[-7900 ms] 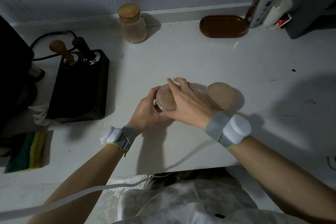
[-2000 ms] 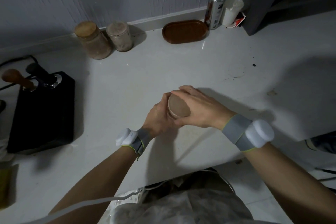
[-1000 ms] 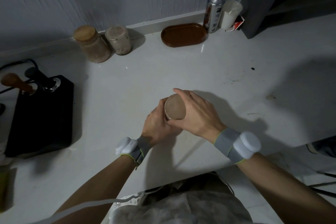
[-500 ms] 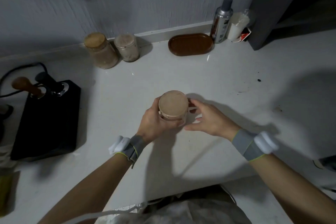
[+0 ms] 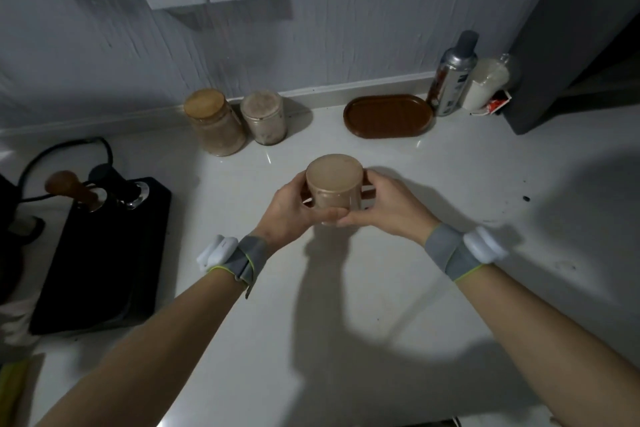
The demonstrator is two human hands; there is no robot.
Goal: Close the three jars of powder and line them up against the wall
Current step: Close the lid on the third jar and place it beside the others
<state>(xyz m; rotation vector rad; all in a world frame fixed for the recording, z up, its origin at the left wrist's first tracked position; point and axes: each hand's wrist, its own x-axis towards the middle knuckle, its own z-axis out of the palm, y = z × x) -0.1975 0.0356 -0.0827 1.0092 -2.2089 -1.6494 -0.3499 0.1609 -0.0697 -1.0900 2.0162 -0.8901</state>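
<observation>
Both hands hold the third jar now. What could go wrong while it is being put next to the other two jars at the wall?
1. The free place lies between the small jar and the brown tray; the held jar could bump either one.
2. The left hand and right hand hold only its glass sides, so the grip may slip.
3. Its lid may not be fully tight; tilting could spill powder.

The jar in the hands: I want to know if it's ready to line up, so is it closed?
Closed: a tan lid covers the held jar, gripped upright by both hands.
</observation>
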